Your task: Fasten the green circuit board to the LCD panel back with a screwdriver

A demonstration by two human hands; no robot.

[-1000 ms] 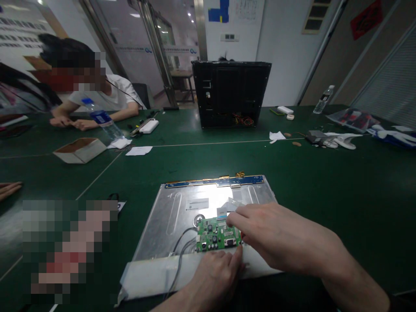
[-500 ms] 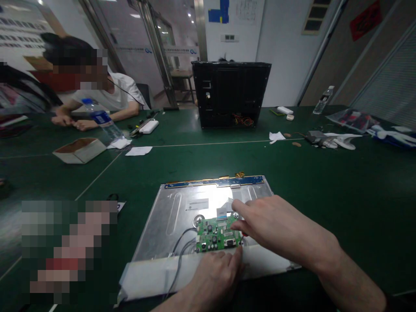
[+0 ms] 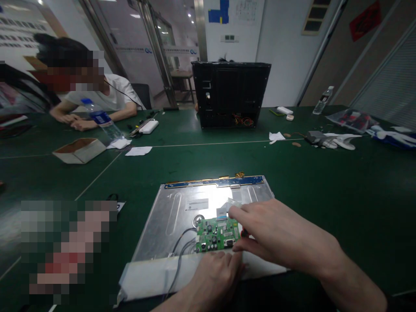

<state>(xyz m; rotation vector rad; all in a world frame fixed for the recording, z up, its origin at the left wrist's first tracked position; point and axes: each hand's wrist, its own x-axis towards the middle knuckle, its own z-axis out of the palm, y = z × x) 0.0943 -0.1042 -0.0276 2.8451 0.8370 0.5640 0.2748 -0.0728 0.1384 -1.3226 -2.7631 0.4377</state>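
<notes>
Green circuit board: one small rectangular green circuit board (image 3: pixel 216 234) lies on one broad silver metal panel (image 3: pixel 178 208), towards its near side.
Panel edges: one narrow blue strip (image 3: pixel 214 182) lines the far edge; one soft white sheet (image 3: pixel 156 277) spans the near edge. Green bench (image 3: pixel 308 182) top stretches beyond the far edge and to both sides; the bench's near edge is hard to tell.
Left hand: the left hand (image 3: pixel 217 266) rests over the white sheet with fingers curled close together, fingertips at the board's near edge; whether it pinches anything cannot be told.
Right hand: the right hand (image 3: pixel 276 229) arches over the board's right side, index finger and thumb spread. One small red-and-black piece (image 3: pixel 243 233) shows under it, mostly hidden; whether it is gripped cannot be told.
Cables: thin dark cables (image 3: pixel 180 260) leave the board's left side and cross the white sheet; their number is unclear. One flat pale ribbon (image 3: pixel 222 212) meets its far side.
Far bench: one upright black housing (image 3: pixel 232 91), two clear plastic bottles, one blue-capped (image 3: pixel 104 121) at left and one smaller (image 3: pixel 323 100) at right, and one open cardboard box (image 3: pixel 79 151) at left.
People: two at the far left.
</notes>
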